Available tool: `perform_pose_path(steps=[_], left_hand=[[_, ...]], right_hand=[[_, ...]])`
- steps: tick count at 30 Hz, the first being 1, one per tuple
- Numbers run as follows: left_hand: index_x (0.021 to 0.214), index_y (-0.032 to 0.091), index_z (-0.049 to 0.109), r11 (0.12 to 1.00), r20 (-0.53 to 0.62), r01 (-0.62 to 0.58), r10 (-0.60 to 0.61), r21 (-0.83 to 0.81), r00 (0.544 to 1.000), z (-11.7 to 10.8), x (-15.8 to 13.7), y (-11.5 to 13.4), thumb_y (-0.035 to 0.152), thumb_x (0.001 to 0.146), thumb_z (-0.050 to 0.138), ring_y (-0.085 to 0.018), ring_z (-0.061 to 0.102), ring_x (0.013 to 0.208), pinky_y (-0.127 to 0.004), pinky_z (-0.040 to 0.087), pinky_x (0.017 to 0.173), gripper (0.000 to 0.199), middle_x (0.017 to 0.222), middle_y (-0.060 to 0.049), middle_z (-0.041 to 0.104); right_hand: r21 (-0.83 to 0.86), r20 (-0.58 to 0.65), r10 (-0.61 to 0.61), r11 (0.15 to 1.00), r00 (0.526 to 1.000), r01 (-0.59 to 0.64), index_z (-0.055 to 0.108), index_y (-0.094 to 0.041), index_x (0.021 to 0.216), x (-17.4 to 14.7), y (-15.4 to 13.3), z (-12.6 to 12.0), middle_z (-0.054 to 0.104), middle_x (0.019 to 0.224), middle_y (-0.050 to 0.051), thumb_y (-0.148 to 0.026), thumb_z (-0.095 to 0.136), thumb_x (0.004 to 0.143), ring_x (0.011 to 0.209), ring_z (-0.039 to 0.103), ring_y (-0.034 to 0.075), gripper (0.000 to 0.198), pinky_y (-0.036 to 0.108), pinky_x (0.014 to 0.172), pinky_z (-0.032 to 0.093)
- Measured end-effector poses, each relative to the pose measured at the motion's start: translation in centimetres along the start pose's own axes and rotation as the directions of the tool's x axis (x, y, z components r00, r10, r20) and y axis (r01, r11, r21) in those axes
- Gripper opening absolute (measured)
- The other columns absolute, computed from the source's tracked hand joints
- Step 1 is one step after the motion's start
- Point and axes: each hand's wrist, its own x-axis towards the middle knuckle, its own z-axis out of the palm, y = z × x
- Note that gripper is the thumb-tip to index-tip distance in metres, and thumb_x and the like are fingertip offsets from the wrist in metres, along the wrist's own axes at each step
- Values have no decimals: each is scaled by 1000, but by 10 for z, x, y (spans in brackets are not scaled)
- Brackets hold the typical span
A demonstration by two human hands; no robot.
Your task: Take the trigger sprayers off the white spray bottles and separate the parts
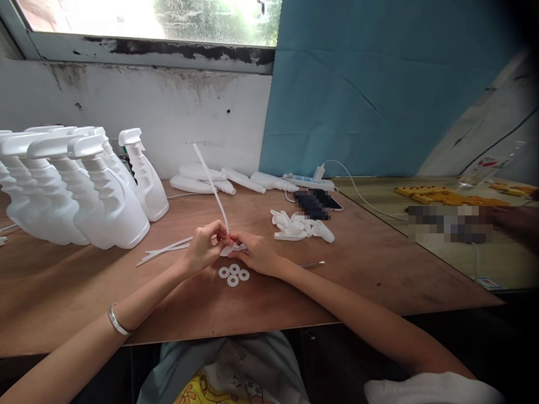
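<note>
My left hand (206,244) pinches the lower end of a white plastic tube (213,188), which rises, slightly bent, above the table. Against its fingertips, my right hand (255,252) is closed on a small white spray trigger head (227,250), largely covered by the fingers. Whether the tube's end sits inside the head cannot be made out. Several flat white washers (233,280) lie just in front of both hands. Loose white tubes (164,249) rest beside my left hand. To the right is a pile of white spray head parts (301,226).
White spray bottles (122,207) with trigger heads stand at the left. Empty bottles (202,184) lie along the wall. A power strip (309,182), a phone (328,199) and a thin white-tipped stick (311,264) are on the table (370,252). Another person's hand (516,221) is at far right.
</note>
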Motion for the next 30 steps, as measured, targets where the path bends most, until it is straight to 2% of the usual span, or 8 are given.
perform_pose_path(steps=[9, 12, 15, 18, 20, 24, 25, 30], left_hand=[[69, 18, 49, 999, 28, 49, -49, -13, 998, 1, -2, -4, 27, 77, 56, -10, 45, 57, -21, 37, 55, 14, 63, 3, 51], [89, 19, 54, 993, -39, 107, -109, -47, 993, 2, -3, -6, 35, 76, 59, -12, 50, 69, -24, 41, 65, 22, 83, -1, 57], [105, 18, 52, 946, -35, 246, -258, -212, 965, 1, -3, -11, 42, 68, 67, -17, 53, 85, -28, 43, 74, 47, 102, -6, 58], [97, 16, 59, 844, 131, 356, -332, -400, 934, -3, -1, -14, 46, 72, 62, -21, 56, 91, -31, 42, 77, 40, 97, -8, 63], [97, 15, 61, 784, 150, 367, -339, -501, 929, -6, 0, -16, 47, 74, 60, -22, 57, 93, -31, 43, 78, 39, 97, -9, 64], [100, 14, 59, 616, 73, 365, -445, -698, 893, -11, 3, -22, 45, 70, 66, -18, 60, 81, -28, 46, 72, 44, 96, -8, 64], [99, 14, 59, 567, 55, 367, -491, -738, 870, -12, 5, -25, 44, 70, 66, -16, 61, 76, -26, 46, 68, 43, 93, -8, 65], [95, 13, 56, 380, 44, 373, -648, -846, 760, -13, 10, -35, 38, 84, 47, -11, 55, 55, -20, 42, 50, 28, 73, -5, 64]], right_hand=[[53, 17, 81, 995, 997, -81, 51, -18, 107, 2, -1, -1, 64, 94, 5, -18, 63, 76, 84, 61, 19, 33, 30, 73, 46], [70, -6, 133, 989, 991, -132, 50, -19, 107, 4, 1, -5, 65, 91, 3, -22, 60, 79, 81, 62, 17, 30, 29, 71, 47], [208, -95, 240, 954, 966, -216, 49, -21, 105, 12, -2, -14, 64, 93, 3, -31, 57, 81, 81, 63, 16, 27, 28, 67, 49], [323, -146, 271, 922, 951, -214, 50, -21, 103, 24, -11, -21, 62, 98, 4, -35, 57, 80, 82, 63, 16, 28, 26, 63, 50], [309, -120, 217, 936, 969, -171, 50, -21, 107, 33, -17, -25, 63, 97, 4, -35, 57, 81, 83, 63, 15, 31, 26, 65, 51], [21, 65, 127, 991, 990, -129, 48, -22, 118, 58, 0, -47, 64, 103, 1, -29, 45, 89, 91, 62, 13, 30, 26, 78, 50], [-171, 58, 207, 966, 977, -195, 50, -24, 116, 66, 13, -57, 65, 101, -1, -27, 43, 90, 90, 61, 11, 28, 24, 80, 48], [-471, -110, 452, 760, 885, -447, 52, -12, 113, 95, 109, -109, 56, 115, 12, -25, 46, 89, 106, 53, 21, 28, 40, 92, 41]])
